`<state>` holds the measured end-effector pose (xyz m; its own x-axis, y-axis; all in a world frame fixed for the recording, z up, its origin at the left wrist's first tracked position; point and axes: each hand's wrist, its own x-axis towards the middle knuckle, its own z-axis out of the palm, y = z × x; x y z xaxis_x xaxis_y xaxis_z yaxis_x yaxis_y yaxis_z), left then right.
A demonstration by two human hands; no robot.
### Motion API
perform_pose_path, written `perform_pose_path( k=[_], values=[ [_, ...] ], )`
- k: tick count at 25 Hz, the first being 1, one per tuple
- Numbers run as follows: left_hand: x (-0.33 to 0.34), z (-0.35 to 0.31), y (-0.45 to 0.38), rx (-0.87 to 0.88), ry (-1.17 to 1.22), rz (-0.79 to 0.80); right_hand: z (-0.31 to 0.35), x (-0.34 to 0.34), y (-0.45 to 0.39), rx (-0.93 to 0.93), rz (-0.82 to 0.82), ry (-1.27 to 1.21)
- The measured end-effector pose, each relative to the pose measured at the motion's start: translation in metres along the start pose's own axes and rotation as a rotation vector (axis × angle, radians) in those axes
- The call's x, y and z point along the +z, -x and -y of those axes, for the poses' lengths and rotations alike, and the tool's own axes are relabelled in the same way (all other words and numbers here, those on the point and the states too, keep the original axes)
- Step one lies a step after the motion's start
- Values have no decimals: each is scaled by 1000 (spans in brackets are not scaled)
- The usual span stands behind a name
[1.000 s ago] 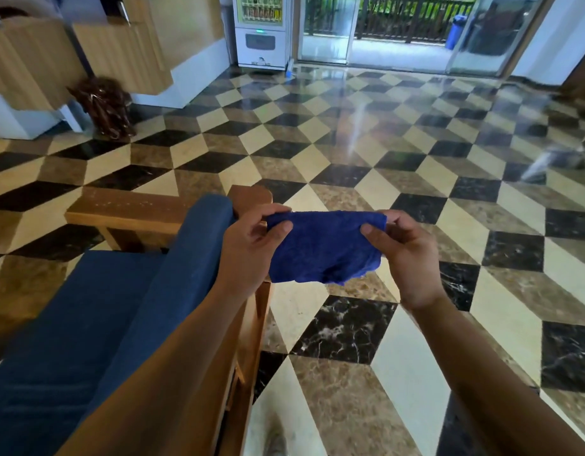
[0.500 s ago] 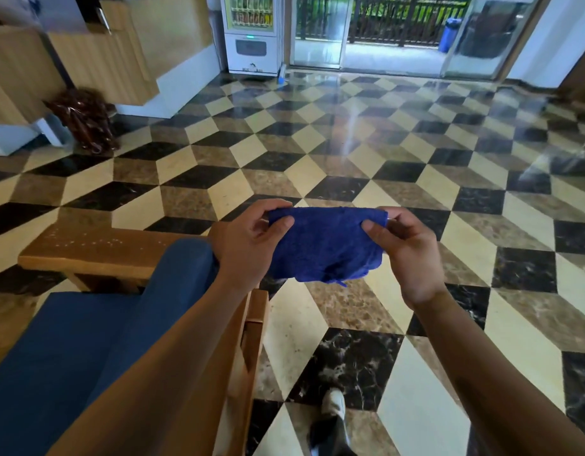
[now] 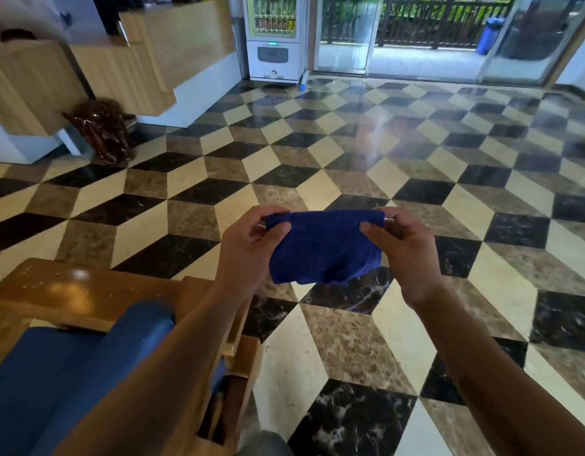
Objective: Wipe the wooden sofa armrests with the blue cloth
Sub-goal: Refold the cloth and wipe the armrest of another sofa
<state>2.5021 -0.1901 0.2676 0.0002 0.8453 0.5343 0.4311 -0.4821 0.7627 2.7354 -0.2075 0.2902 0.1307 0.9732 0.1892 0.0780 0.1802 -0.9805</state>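
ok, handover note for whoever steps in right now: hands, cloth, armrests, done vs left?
Left hand: pinches the left top corner of the blue cloth.
Right hand: pinches the right top corner.
The cloth hangs stretched between both hands in the air above the tiled floor, touching no wood.
The wooden armrest lies to the lower left, beside the blue cushion, and shows pale specks.
Done: cloth picked up and spread.
Left: bring the cloth down and wipe this armrest. No other armrest is in view.

Fuzzy matt blue cloth [image 3: 324, 248] — glossy varnished wooden armrest [image 3: 70, 287], polished marble-look floor [image 3: 350, 153] — smooth blue cushion [image 3: 87, 363].
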Motion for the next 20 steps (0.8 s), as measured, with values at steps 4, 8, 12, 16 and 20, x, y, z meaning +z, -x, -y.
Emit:
perform_pose_path(
  k=[4,8,12,16,20],
  values=[
    [16,29,-46,-54,-22,-15,-19,7,-66,-3,26,46],
    [27,74,-101,-89,-30,-51,-40,30,-140,-18,37,115],
    [20,123,-161,-138,-28,-93,-51,72,-220,-35,106,126],
    [-10,171,-217,-153,-8,-203,-58,136,-294,-32,215,83],
    [-41,199,-241,-348,77,-317,-62,195,-344,-70,334,68]
  ],
)
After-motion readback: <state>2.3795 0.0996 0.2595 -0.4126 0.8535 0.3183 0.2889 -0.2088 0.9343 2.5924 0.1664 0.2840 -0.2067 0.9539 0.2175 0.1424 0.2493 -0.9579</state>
